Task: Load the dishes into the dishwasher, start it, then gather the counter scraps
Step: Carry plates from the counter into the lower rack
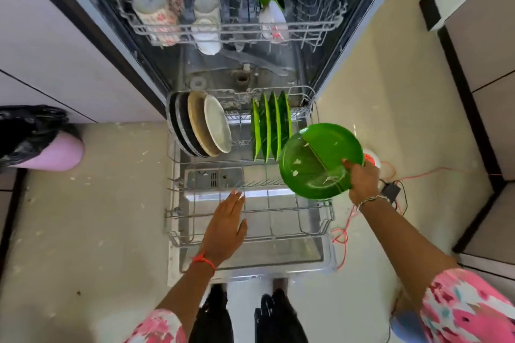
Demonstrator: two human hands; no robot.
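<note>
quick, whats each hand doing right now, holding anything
Left hand: open, fingers straight, holding nothing, over the lower rack.
Right hand: closed grip on the rim of the green plates.

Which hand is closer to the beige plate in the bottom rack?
Left. The left hand hovers over the rack's front, nearer the person than the beige plate; the right hand grips green plates at the rack's right edge.
</note>
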